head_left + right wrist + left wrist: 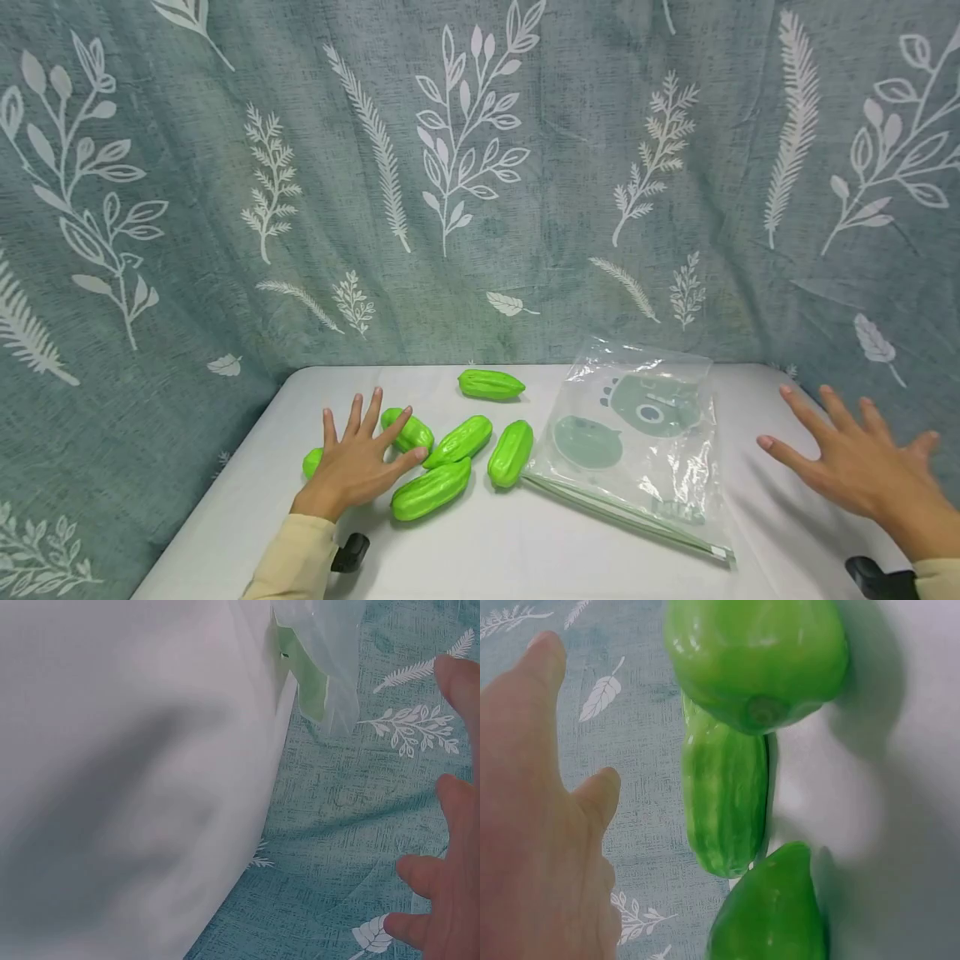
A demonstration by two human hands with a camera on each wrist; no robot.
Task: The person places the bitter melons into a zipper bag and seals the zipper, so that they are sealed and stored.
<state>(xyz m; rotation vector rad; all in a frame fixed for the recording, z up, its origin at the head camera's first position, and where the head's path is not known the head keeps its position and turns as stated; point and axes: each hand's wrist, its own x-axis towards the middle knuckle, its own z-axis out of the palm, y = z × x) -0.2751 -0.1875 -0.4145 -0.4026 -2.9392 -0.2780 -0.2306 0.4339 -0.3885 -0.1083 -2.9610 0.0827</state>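
My left hand (357,461) hovers with fingers spread over the left part of the table, holding nothing. Just past its thumb lie several glossy green cucumber-like vegetables, among them a front one (431,490), a middle one (459,441) and an upright one (510,453). Another vegetable (312,462) is mostly hidden behind the hand. In the left wrist view, a ribbed vegetable (726,787) shows beside the hand. Out to the right, my right hand (862,462) is spread too, with nothing in it. The clear zip bag (637,450) with green printed shapes lies flat, nearest to that hand.
A single green vegetable (491,384) lies near the back edge of the white table (495,550). Behind and beside the table hangs a grey-green curtain (570,167) with white leaf prints. The bag's zip strip (626,518) faces the front.
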